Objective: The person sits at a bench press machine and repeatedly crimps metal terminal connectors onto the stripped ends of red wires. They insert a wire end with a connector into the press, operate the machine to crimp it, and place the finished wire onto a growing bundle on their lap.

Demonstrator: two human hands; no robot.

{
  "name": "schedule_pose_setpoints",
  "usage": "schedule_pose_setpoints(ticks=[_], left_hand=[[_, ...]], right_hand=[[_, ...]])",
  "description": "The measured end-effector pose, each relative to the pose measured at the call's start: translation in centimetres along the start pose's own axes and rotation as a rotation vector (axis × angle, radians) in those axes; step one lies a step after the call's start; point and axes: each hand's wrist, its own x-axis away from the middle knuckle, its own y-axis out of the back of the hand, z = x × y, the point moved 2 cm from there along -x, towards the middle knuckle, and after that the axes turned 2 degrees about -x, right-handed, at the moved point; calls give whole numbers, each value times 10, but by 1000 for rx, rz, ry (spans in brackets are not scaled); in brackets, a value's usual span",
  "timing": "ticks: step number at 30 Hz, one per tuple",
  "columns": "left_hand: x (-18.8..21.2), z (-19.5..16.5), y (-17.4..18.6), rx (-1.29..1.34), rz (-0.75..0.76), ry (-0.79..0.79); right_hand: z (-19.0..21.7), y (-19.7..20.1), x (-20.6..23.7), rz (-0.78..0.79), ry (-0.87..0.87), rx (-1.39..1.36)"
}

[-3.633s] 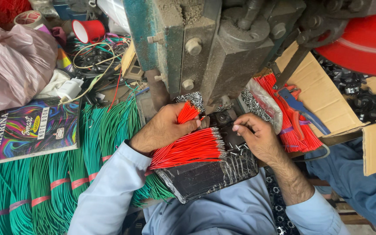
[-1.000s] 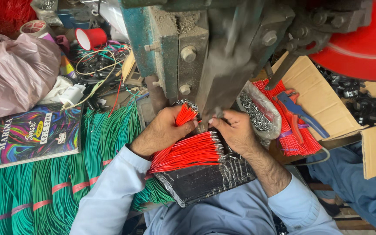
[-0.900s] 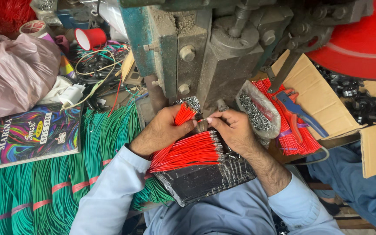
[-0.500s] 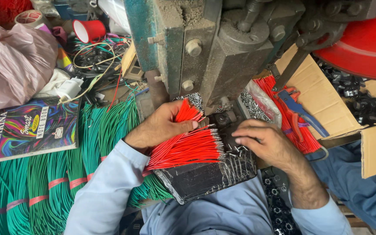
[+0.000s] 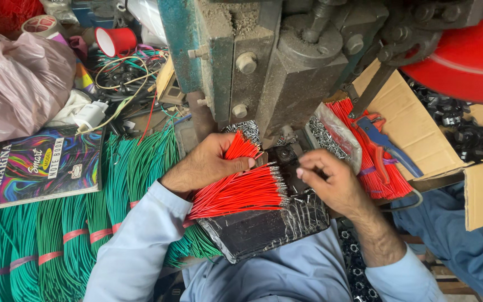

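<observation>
My left hand grips a fanned bundle of short red wires with bare metal tips, held over a black plastic sheet on my lap. My right hand is just right of the wire tips, fingers pinched together near a small dark die area under the grey-green press machine. Whether it pinches a single wire or a small part is too small to tell.
Green wire bundles with pink ties lie at left beside a colourful notebook. A cardboard box at right holds more red wires, a blue-handled tool and a bag of small metal parts. A red wheel sits top right.
My right hand drew back from the press to the right and has now come in again toward the wire tips. The left hand stays on the red bundle.
</observation>
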Motion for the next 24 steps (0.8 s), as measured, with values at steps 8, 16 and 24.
schedule_pose_setpoints(ticks=[8, 16, 24], left_hand=[[-4, 8, 11, -94, -113, -22], [-7, 11, 19, -77, -103, -12], [-14, 10, 14, -69, -101, 22]], right_hand=[[2, -50, -49, -40, 141, -335], [-10, -58, -67, -40, 124, -252], [-14, -51, -69, -71, 91, -156]])
